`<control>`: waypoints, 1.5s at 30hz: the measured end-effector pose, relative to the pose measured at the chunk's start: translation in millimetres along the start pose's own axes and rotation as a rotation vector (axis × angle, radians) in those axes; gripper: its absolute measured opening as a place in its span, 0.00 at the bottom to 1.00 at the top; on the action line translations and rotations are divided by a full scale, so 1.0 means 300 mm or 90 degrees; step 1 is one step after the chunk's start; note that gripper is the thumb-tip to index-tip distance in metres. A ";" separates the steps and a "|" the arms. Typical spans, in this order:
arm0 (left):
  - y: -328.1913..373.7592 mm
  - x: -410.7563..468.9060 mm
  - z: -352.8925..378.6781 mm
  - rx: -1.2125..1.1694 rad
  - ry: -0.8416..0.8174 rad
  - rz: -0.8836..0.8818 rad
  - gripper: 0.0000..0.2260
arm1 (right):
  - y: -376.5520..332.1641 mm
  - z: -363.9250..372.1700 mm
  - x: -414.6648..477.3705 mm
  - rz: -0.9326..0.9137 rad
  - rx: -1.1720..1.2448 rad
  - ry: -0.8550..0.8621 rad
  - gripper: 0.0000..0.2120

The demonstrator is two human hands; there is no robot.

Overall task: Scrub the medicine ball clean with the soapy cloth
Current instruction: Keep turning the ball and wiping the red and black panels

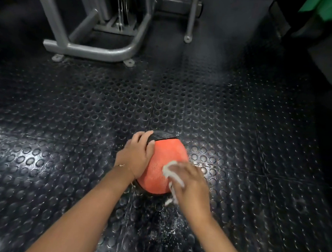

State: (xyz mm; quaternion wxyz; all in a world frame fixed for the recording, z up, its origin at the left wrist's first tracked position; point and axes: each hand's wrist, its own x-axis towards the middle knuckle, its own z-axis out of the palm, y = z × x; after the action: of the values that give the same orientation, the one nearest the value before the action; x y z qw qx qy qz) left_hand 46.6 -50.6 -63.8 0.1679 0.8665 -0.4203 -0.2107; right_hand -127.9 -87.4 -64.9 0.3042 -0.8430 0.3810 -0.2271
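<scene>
Our left hand curls spread fingers round the grainy orange-and-black ball, which sits on the wet, studded rubber floor. Our blurred right hand clutches a crumpled white cloth against the ball. A grey tubular frame stands behind.

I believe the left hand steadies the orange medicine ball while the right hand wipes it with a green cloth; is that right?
Not quite: the head view shows the cloth is white, not green. The left hand does steady the orange medicine ball while the right hand wipes it with that cloth.
</scene>
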 end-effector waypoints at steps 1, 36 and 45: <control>-0.003 -0.003 -0.002 -0.005 0.004 -0.026 0.21 | 0.022 0.003 -0.008 -0.020 -0.007 -0.009 0.14; -0.034 -0.222 0.114 -0.157 0.199 -0.106 0.23 | 0.002 0.054 -0.123 0.080 0.058 0.100 0.16; 0.036 -0.230 0.122 -0.073 0.182 -0.088 0.34 | -0.016 0.037 -0.131 0.074 0.020 0.123 0.15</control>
State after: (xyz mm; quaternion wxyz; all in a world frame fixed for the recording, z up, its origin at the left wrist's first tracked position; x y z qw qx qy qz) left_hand -17.6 -6.1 -74.6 0.2603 0.9036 -0.3186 -0.1197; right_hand -142.4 -50.4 -75.4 0.2916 -0.7888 0.4533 -0.2955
